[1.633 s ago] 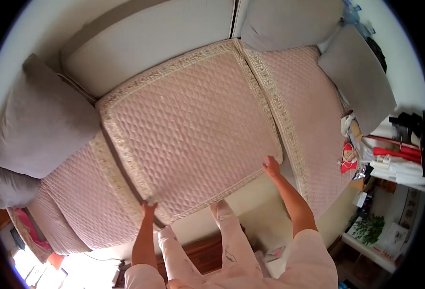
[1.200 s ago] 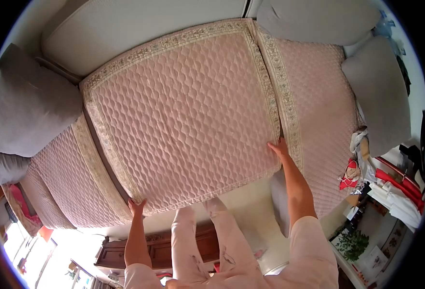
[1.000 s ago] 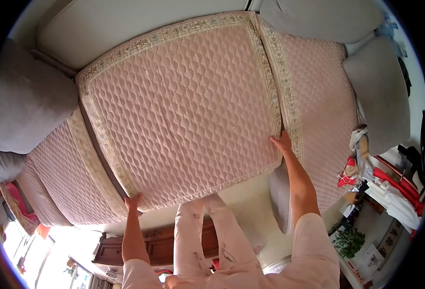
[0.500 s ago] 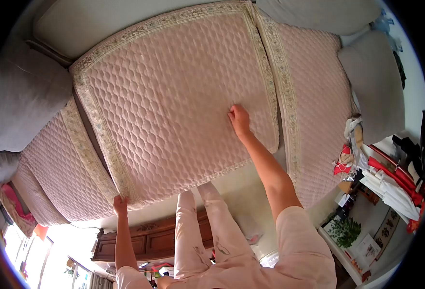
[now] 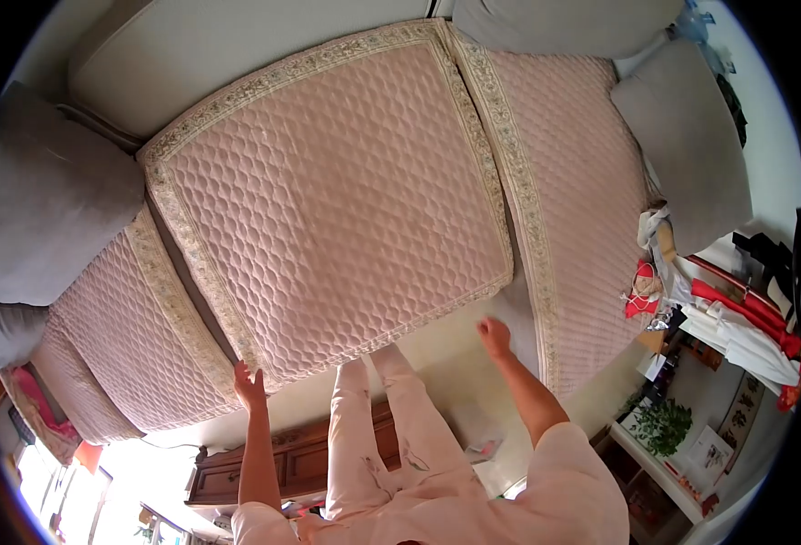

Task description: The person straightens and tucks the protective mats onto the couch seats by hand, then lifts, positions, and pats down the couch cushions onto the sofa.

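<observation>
A pink quilted sofa cover [image 5: 355, 182] with a patterned cream border lies spread over the middle seat. My left hand [image 5: 249, 386] is at its near left corner, fingers apart; whether it touches the border I cannot tell. My right hand [image 5: 494, 337] hangs just off the near right corner, apart from the fabric, its fingers curled closed. Anything inside those fingers is hidden or too small to make out. Matching pink covers lie on the left section [image 5: 137, 327] and the right section [image 5: 573, 182], with dark gaps between them and the middle one.
Grey cushions stand at the left [image 5: 64, 200] and right [image 5: 691, 145] ends. Behind my legs is a brown wooden cabinet [image 5: 264, 468]. Folded red and white cloths [image 5: 736, 345] are piled at the right, near a green plant [image 5: 662, 427]. A red item [image 5: 644, 291] rests on the right cover.
My right hand has come off the middle cover toward me and rightward, past its near edge. My left hand has loosened from the corner it was gripping. The view has shifted slightly.
</observation>
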Available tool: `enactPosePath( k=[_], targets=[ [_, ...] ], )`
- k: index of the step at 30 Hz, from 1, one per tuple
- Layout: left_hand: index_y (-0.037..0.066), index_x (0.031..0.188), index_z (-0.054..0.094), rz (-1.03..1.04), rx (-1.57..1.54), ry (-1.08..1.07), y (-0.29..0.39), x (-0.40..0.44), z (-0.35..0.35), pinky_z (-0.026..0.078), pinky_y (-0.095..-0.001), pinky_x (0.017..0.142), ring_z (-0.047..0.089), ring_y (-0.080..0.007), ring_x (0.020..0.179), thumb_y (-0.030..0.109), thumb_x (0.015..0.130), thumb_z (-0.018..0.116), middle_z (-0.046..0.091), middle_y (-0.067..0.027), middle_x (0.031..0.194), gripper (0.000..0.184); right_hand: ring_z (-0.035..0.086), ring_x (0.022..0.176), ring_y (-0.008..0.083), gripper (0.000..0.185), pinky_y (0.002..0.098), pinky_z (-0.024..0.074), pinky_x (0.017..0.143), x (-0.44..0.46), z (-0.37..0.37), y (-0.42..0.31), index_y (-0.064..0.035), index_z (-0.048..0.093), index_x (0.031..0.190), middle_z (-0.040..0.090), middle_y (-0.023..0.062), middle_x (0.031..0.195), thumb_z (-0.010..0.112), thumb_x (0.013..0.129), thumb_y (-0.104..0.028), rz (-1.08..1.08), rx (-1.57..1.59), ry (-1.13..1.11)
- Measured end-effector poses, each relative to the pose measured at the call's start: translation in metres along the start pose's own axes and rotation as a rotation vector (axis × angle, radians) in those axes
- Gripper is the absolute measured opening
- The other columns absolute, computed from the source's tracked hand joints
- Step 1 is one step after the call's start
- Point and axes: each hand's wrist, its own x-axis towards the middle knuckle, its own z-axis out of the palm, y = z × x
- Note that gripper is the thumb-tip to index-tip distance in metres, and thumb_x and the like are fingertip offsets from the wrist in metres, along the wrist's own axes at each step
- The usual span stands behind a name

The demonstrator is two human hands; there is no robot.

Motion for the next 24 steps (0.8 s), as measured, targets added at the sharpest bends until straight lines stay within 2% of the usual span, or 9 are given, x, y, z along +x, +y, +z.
enactPosePath(
  k=[3, 5, 7, 9, 13, 14, 17, 20, 24],
  targets=[
    [0.005, 0.123, 0.039, 0.379, 0.336, 0.26, -0.05, 0.026, 0.002, 0.043, -0.0303, 0.075, 0.05, -0.0174, 0.083, 0.014, 0.066, 0.074, 0.053, -0.0095, 0.101, 0.068, 0.054, 0.096, 0.0305, 0.041, 0.04, 0.0433, 0.081, -0.049, 0.021, 0.055, -0.0033, 0.058, 0.096, 0.058, 0.0169, 0.099, 0.056, 0.078, -0.04, 0.272, -0.283, -0.514],
    [0.003, 0.126, 0.034, -0.055, 0.044, 0.027, -0.074, 0.032, -0.002, 0.043, -0.0312, 0.077, 0.05, -0.0189, 0.087, 0.016, 0.066, 0.075, 0.053, -0.0096, 0.103, 0.073, 0.049, 0.106, 0.0333, 0.053, 0.0406, 0.0397, 0.089, -0.039, 0.009, 0.063, 0.0002, 0.054, 0.108, 0.054, 0.0193, 0.11, 0.053, 0.08, -0.044, 0.302, -0.2, -0.582],
    [-0.001, 0.129, 0.025, -0.489, -0.022, -0.216, -0.071, 0.037, -0.004, 0.044, -0.0319, 0.078, 0.051, -0.0205, 0.095, 0.019, 0.068, 0.074, 0.052, -0.0111, 0.109, 0.081, 0.049, 0.105, 0.0346, 0.056, 0.0415, 0.0394, 0.089, 0.006, 0.002, 0.046, 0.0, 0.047, 0.116, 0.05, 0.02, 0.117, 0.055, 0.079, -0.042, 0.271, -0.086, -0.261],
    [-0.002, 0.127, 0.028, -0.369, -0.135, -0.238, -0.04, 0.032, 0.004, 0.042, -0.032, 0.083, 0.05, -0.0216, 0.098, 0.019, 0.065, 0.076, 0.05, -0.0138, 0.113, 0.082, 0.049, 0.103, 0.0346, 0.052, 0.0427, 0.04, 0.087, 0.058, 0.018, 0.06, -0.0014, 0.047, 0.116, 0.049, 0.0198, 0.115, 0.058, 0.078, -0.036, 0.046, -0.076, 0.288],
    [-0.004, 0.124, 0.035, -0.489, -0.062, -0.319, -0.06, 0.046, 0.018, 0.042, -0.0317, 0.082, 0.051, -0.0215, 0.095, 0.019, 0.064, 0.077, 0.052, -0.0132, 0.111, 0.077, 0.044, 0.109, 0.0369, 0.059, 0.0416, 0.0356, 0.092, 0.143, -0.018, 0.049, 0.001, 0.043, 0.12, 0.047, 0.0211, 0.118, 0.055, 0.08, -0.041, 0.106, 0.128, 0.247],
    [-0.003, 0.116, 0.045, -0.326, -0.353, -0.345, -0.048, 0.032, 0.017, 0.043, -0.0316, 0.078, 0.053, -0.0196, 0.09, 0.018, 0.064, 0.077, 0.056, -0.011, 0.105, 0.065, 0.042, 0.112, 0.0371, 0.063, 0.0404, 0.0336, 0.095, 0.159, -0.019, 0.054, 0.0016, 0.041, 0.123, 0.045, 0.0212, 0.121, 0.053, 0.081, -0.043, 0.08, 0.114, 0.202],
    [-0.001, 0.106, 0.055, -0.347, -0.192, -0.453, -0.006, -0.001, -0.002, 0.045, -0.0294, 0.076, 0.057, -0.0152, 0.084, 0.013, 0.067, 0.074, 0.061, -0.0055, 0.097, 0.045, 0.042, 0.114, 0.036, 0.071, 0.0409, 0.033, 0.096, 0.202, -0.02, 0.059, 0.0037, 0.039, 0.124, 0.044, 0.0221, 0.123, 0.051, 0.079, -0.051, 0.139, 0.175, 0.1],
    [0.0, 0.098, 0.059, -0.461, -0.157, -0.563, 0.02, -0.031, -0.022, 0.046, -0.0284, 0.071, 0.058, -0.0131, 0.077, 0.013, 0.066, 0.075, 0.063, -0.0047, 0.087, 0.038, 0.049, 0.103, 0.0378, 0.064, 0.043, 0.0392, 0.087, 0.23, -0.045, 0.035, 0.0043, 0.046, 0.116, 0.05, 0.0234, 0.114, 0.056, 0.078, -0.047, 0.266, 0.28, 0.103],
    [-0.001, 0.099, 0.059, -0.546, -0.345, -0.419, 0.081, -0.051, -0.039, 0.048, -0.0292, 0.069, 0.06, -0.0146, 0.074, 0.01, 0.07, 0.072, 0.063, -0.0066, 0.087, 0.034, 0.046, 0.109, 0.0321, 0.077, 0.0394, 0.0382, 0.089, 0.232, -0.078, 0.022, 0.0061, 0.04, 0.12, 0.046, 0.0202, 0.118, 0.054, 0.076, -0.055, 0.261, 0.348, -0.093]
  ],
)
